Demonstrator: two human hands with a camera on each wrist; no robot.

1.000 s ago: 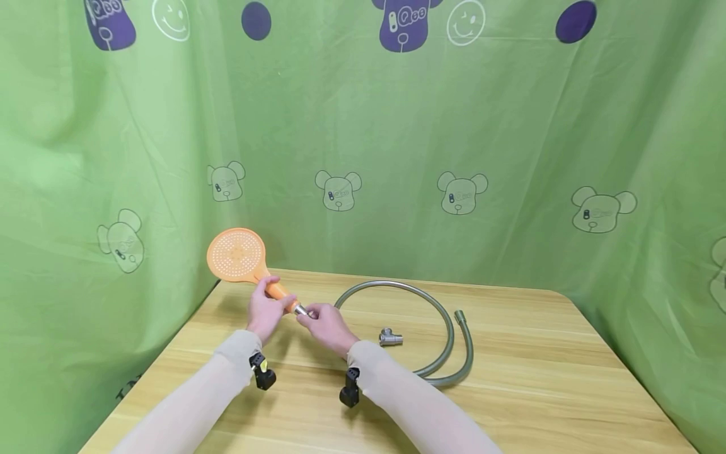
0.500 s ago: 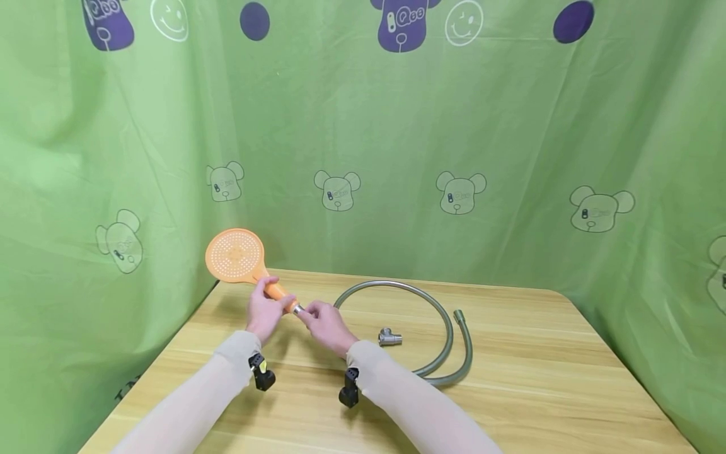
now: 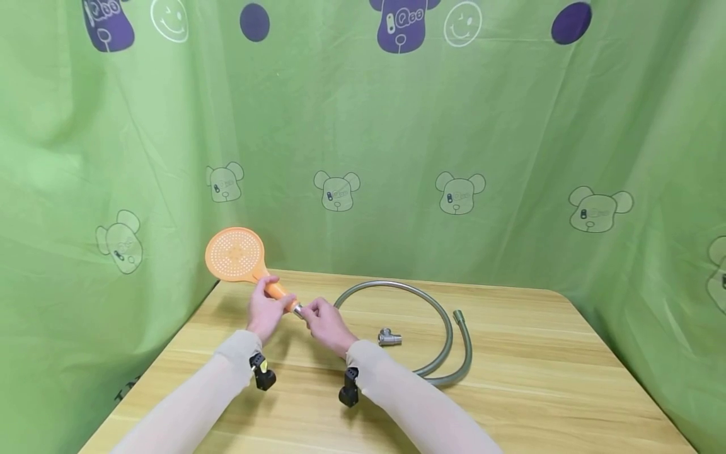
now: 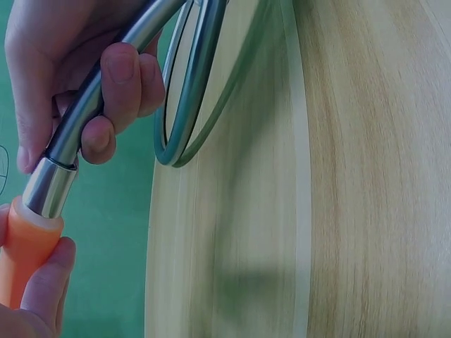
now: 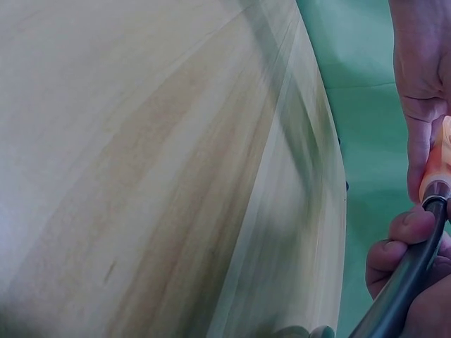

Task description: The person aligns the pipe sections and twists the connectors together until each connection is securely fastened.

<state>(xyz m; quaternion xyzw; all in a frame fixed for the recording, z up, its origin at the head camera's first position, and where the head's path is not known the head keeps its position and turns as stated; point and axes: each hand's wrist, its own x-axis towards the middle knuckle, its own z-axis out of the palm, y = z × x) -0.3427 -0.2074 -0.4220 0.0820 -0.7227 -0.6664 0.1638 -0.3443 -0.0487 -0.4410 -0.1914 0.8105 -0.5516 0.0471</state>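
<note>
- Shower head (image 3: 235,255): held raised over far left part of table (image 3: 539,378), face toward camera.
- Left hand (image 3: 266,315): fingers and thumb grip orange handle (image 4: 27,255).
- Right hand (image 3: 329,325): fingers curled round hose (image 4: 84,109), just behind metal collar (image 4: 49,186).
- Collar meets handle end; thread engagement cannot be told.
- Step in hand, as judged: joining hose to handle.
- Next move likely calls for steady handle, coaxial alignment, collar turned without cross-threading.
- Metal valve fitting (image 3: 389,338): on table, apart from hands.

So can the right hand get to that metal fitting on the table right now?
Probably yes, though the right hand is gripping the hose and would likely need to let go; the metal fitting lies nearby, uncovered.
</note>
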